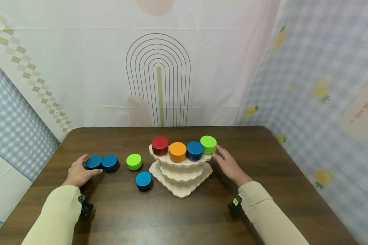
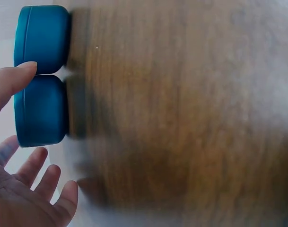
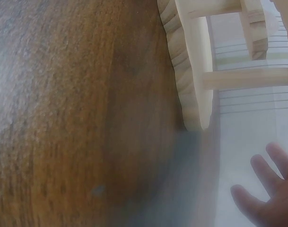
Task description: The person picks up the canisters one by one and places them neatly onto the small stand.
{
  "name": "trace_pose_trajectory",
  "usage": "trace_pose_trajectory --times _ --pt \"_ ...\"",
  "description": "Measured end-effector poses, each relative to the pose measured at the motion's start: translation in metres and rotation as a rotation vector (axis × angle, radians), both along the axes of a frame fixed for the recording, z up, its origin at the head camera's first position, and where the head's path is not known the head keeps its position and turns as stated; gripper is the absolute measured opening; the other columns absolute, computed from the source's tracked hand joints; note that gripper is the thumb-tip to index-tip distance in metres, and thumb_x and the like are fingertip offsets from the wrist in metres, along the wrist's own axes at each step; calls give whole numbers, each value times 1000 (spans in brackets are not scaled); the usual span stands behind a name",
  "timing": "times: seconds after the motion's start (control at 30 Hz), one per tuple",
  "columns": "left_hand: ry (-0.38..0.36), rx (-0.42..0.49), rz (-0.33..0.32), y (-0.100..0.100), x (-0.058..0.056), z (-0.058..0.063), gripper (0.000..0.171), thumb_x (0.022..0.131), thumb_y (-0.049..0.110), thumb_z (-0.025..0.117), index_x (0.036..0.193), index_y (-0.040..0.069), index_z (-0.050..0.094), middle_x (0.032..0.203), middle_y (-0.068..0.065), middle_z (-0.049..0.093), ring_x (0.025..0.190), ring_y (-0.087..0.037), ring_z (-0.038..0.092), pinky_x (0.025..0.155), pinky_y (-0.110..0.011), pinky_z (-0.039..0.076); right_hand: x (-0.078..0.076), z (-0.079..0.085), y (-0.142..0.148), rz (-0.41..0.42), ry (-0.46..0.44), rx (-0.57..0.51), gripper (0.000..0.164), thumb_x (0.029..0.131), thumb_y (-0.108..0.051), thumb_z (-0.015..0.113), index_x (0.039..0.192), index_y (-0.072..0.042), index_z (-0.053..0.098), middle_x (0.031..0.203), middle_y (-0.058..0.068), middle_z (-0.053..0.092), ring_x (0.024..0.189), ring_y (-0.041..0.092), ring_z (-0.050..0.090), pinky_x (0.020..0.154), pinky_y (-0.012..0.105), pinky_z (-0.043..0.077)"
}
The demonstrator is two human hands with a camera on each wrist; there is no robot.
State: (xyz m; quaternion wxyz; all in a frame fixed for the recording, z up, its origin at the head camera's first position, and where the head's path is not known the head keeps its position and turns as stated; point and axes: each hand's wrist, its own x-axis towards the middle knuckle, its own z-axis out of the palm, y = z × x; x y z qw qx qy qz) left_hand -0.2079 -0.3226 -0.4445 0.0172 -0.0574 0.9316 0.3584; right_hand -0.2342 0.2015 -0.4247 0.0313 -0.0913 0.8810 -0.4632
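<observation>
My left hand [image 1: 78, 173] is around the left of two blue lidded tins [image 1: 94, 162] on the table. In the left wrist view the thumb [image 2: 13, 85] crosses in front of the paired tins, and the other fingers spread apart, clear of them. At the wooden tiered stand [image 1: 181, 185], my right hand [image 1: 228, 164] has its fingertips at the top tier's right corner, beside a lime-green tin [image 1: 208, 144]. Whether thumb and index pinch it is hidden; the right wrist view shows other fingers [image 3: 266, 172] spread. Red [image 1: 160, 145], orange [image 1: 177, 151] and blue tins [image 1: 195, 150] share that tier.
Against the first blue tin stands the second [image 1: 110, 163]. Another lime-green tin [image 1: 134, 161] and a blue tin [image 1: 143, 180] stand between it and the stand. The brown table [image 1: 159, 221] ends at a patterned cloth backdrop [image 1: 104, 75].
</observation>
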Motion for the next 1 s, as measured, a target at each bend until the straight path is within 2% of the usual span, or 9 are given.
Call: trace_pose_trajectory --times 0.13,0.37,0.8,1.0 --pt "-6 -1 0 -1 -1 -3 96 85 31 70 147 -14 11 143 -43 21 126 -62 16 99 -70 15 0 1 0 3 8 -6 63 103 -39 40 154 -9 20 153 19 26 138 37 32 110 56 28" --pt "-31 13 49 -2 -1 -5 92 90 34 65 147 -12 11 146 -41 19 127 -63 14 99 -70 18 -1 0 -1 5 9 -8 64 103 -40 40 154 -9 20 154 19 25 138 37 32 110 57 28" --pt "38 -30 33 0 -5 -11 84 89 35 64 140 -19 24 138 -44 29 120 -57 31 94 -63 20 -2 -1 -1 9 12 -8 64 103 -41 39 154 -8 19 154 19 25 139 37 30 110 58 27" --pt "47 -38 34 3 -5 -12 79 91 30 63 139 -20 26 137 -44 30 120 -56 34 94 -62 20 -1 -1 0 8 8 -12 64 103 -41 39 154 -8 19 155 18 25 139 37 30 110 58 27"
